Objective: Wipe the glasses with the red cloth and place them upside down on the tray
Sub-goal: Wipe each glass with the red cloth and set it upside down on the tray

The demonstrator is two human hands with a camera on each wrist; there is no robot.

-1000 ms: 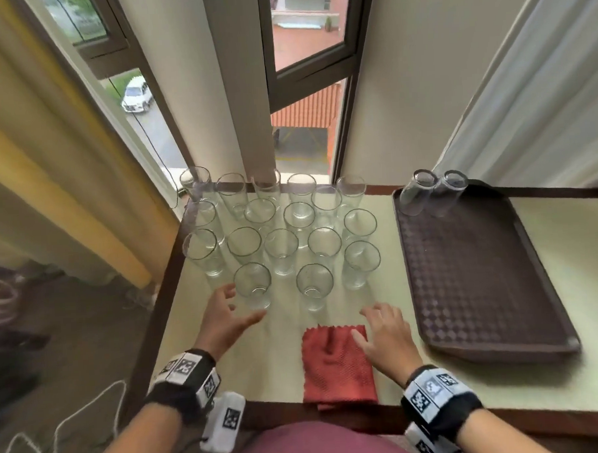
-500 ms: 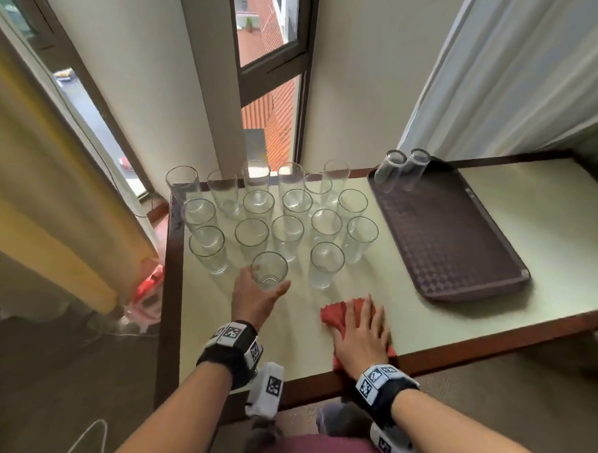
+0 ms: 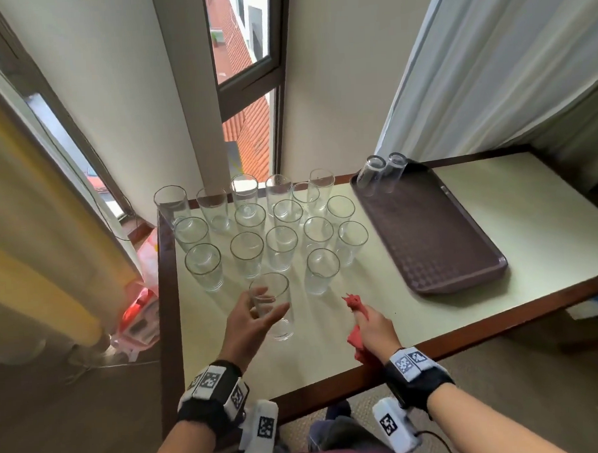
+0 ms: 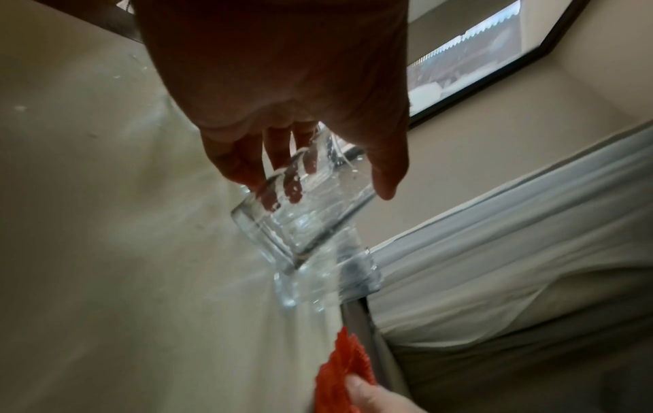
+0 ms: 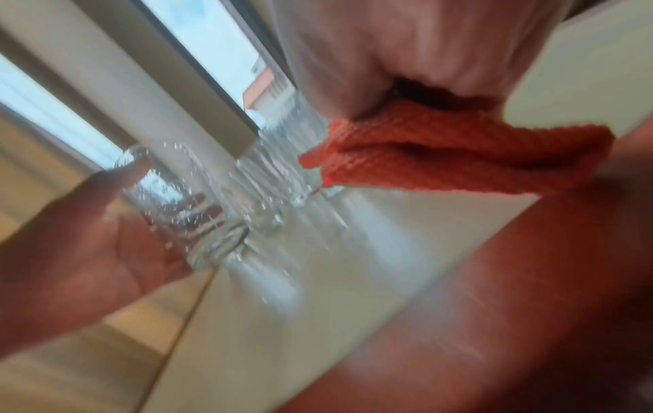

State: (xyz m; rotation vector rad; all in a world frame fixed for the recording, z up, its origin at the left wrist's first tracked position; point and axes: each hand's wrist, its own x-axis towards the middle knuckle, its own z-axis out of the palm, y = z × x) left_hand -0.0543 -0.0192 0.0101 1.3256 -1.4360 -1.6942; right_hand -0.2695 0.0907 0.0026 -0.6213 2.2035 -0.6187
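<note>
Glass (image 3: 273,304) gripped in my left hand (image 3: 246,326), lifted above desk (image 3: 547,222) near front edge, mouth up. Red cloth (image 3: 356,321) bunched in my right hand (image 3: 375,327), fist closed round it. Brown tray (image 3: 428,234) holds two upturned glasses (image 3: 381,173) at far corner. Other glasses (image 3: 263,224) stand upright on desk. Right wrist view blurred.

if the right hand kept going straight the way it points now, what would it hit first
Probably the nearest standing glass. The right hand, gripping the red cloth, points up the table toward it. The glass in the left hand sits left of that line. Depth is uncertain.
</note>
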